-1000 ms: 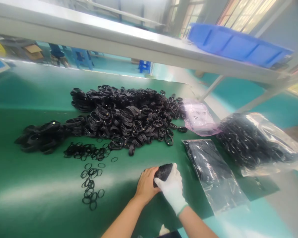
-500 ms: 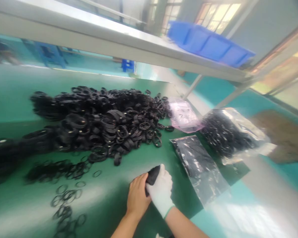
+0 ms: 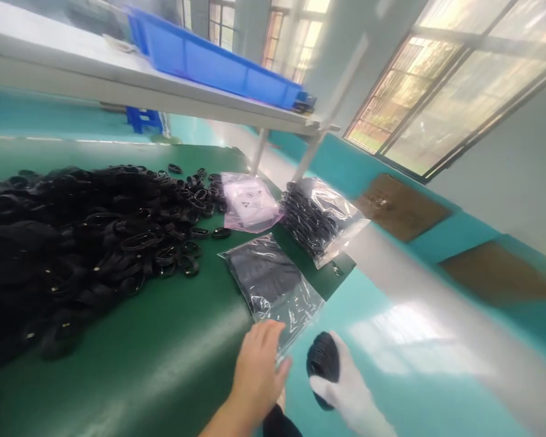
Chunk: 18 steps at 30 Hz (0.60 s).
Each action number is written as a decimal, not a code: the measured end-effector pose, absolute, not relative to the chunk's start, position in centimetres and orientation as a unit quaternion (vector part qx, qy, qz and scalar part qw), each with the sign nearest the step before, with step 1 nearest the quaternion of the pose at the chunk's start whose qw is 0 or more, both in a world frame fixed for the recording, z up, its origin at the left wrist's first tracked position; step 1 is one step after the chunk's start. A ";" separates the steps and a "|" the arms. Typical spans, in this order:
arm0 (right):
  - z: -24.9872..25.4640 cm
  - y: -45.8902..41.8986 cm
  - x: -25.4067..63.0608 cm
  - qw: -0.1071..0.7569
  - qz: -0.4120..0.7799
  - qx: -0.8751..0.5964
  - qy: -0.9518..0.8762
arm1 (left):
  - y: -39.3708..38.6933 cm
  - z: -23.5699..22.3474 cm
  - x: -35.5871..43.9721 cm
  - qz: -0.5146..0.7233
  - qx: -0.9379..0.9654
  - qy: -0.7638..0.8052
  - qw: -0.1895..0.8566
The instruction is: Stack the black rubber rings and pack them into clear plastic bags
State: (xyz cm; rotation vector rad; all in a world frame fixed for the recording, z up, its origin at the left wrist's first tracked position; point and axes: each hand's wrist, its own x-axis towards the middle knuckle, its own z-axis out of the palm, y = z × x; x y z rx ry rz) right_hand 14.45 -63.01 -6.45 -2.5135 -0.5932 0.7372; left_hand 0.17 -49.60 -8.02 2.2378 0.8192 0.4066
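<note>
The right hand [image 3: 348, 385], in a white glove, curls its fingers and thumb around a ribbed black bundle [image 3: 322, 367], which lies against the palm and projects to the left of the grip. Below these fingers is the turquoise floor [image 3: 418, 376]; the bundle is outside the near edge of the green table [image 3: 186, 352]. The bare left hand [image 3: 257, 364] has its fingers extended and its thumb parted from them, gripping nothing visible. Its fingertips overlap the near end of a clear bag [image 3: 266, 273]; contact cannot be confirmed. The dark contents of the bag lie beyond those fingertips.

Farther out, ahead of the left fingers, are a pink bag [image 3: 250, 203] and, to its right, a second filled bag [image 3: 313, 218]. A large black pile [image 3: 118, 230] lies to their left.

Caution: a loosened right grip could drop the bundle onto the floor. Uneven squeezing could make its layers slip apart. A careless pull by the left fingers could drag the bag over the table edge.
</note>
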 end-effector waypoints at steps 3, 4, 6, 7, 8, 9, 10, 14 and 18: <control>-9.7 -66.4 18.5 0.200 0.310 -0.897 -0.244 | -52.5 -11.3 6.1 0.125 0.915 0.300 0.241; -10.5 -66.6 19.3 0.187 0.327 -0.884 -0.278 | -53.0 -12.2 7.2 0.125 0.918 0.318 0.203; -11.1 -66.0 20.4 0.153 0.346 -0.849 -0.370 | -53.3 -13.4 8.1 0.141 0.914 0.353 0.143; -11.0 -65.2 20.6 0.133 0.347 -0.829 -0.418 | -53.2 -13.6 8.1 0.159 0.908 0.367 0.121; -10.8 -64.4 20.7 0.111 0.342 -0.811 -0.461 | -53.1 -13.5 7.9 0.180 0.903 0.377 0.103; -10.5 -63.4 20.7 0.094 0.335 -0.793 -0.500 | -53.1 -13.2 7.6 0.201 0.897 0.383 0.090; -10.2 -62.5 20.7 0.083 0.326 -0.774 -0.537 | -53.0 -12.8 7.3 0.218 0.892 0.388 0.080; -11.0 -59.2 21.0 0.108 0.255 -0.733 -0.621 | -52.7 -11.2 7.0 0.243 0.885 0.391 0.073; -13.5 -56.3 22.5 0.147 0.148 -0.804 -0.557 | -53.3 -10.6 7.2 0.260 0.873 0.407 0.070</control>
